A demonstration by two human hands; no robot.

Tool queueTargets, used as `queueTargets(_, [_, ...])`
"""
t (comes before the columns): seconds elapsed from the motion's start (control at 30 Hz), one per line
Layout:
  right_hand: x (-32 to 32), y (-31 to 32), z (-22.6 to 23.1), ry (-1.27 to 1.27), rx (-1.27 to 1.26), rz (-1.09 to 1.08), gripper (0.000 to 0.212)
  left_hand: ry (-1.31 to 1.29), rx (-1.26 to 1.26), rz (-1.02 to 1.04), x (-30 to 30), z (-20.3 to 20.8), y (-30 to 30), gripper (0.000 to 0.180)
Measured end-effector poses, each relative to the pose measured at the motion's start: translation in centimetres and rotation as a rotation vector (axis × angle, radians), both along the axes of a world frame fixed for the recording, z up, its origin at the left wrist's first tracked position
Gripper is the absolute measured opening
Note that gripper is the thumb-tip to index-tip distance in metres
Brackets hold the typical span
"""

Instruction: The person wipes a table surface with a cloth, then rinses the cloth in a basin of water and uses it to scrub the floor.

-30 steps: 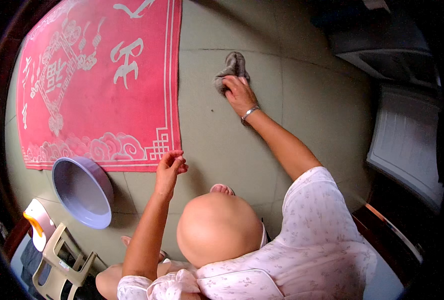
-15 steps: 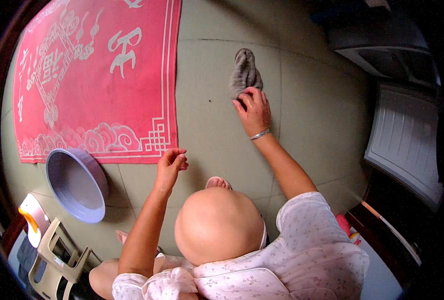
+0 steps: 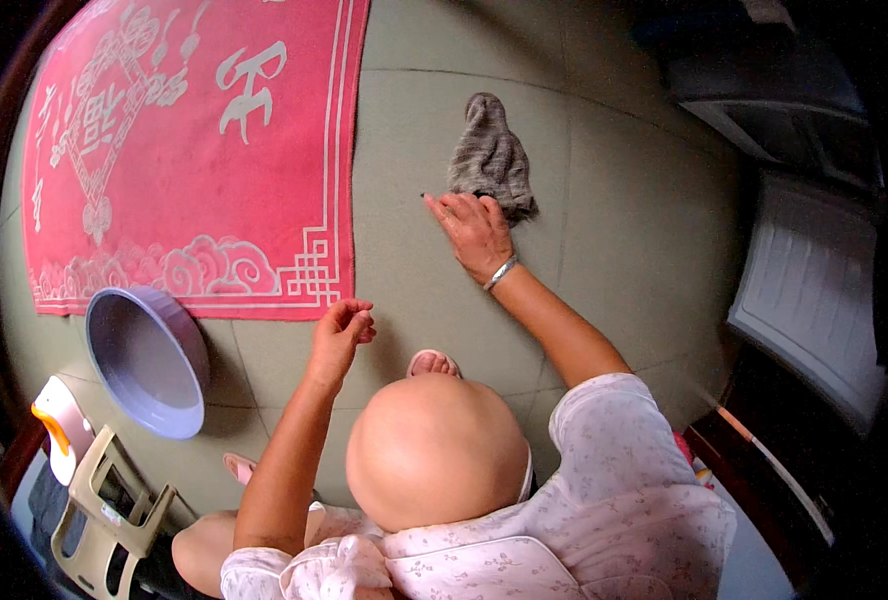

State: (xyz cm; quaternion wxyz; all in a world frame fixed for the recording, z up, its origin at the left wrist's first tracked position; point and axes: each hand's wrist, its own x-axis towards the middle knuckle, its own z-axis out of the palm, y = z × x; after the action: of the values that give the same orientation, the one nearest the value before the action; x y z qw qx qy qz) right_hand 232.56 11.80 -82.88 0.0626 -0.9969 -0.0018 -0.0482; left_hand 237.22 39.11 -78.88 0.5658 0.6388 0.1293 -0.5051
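A crumpled grey cloth (image 3: 491,150) lies on the tiled floor ahead of me, its near end spread out. At its near edge is my right hand (image 3: 476,235), with a silver bangle at the wrist. The fingers are stretched out and apart, the foremost one reaching left to a small dark speck (image 3: 423,195) on the floor. Whether any finger still touches the cloth is hard to see. My left hand (image 3: 342,335) hovers near the corner of a red mat, its fingers curled in with nothing visible in them.
The red mat (image 3: 204,200) with white patterns covers the floor at left. A purple basin (image 3: 192,400) overlaps its near edge. Behind that stand a beige plastic chair (image 3: 114,530) and a white-and-orange object (image 3: 62,425). Right are a white ribbed panel (image 3: 804,290) and dark furniture.
My right hand has come nearer and left, away from its hold on the cloth's near end. The cloth is now spread wider. My left hand stays where it was.
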Motion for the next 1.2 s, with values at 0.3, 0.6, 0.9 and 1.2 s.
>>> queueTargets(0.3, [1.1, 0.4, -0.7, 0.036, -0.067, -0.009, 0.043, 0.014, -0.014, -0.012, -0.2, 0.0, 0.1, 0.018])
queueTargets(0.6, [4.1, -1.6, -0.7, 0.174, 0.923, -0.521, 0.022, 0.0, -0.04, -0.011, 0.5, 0.0, -0.3, 0.019])
queueTargets(0.9, [1.9, -0.3, 0.2, 0.022, 0.549, -0.196, 0.014, -0.083, -0.034, -0.037, 1.6, 0.8, -2.1, 0.02])
queueTargets(1.2, [1.0, 1.0, -1.1, -0.06, 0.387, -0.116, 0.024, -0.088, -0.052, 0.056, 1.7, 0.4, -1.7, 0.021])
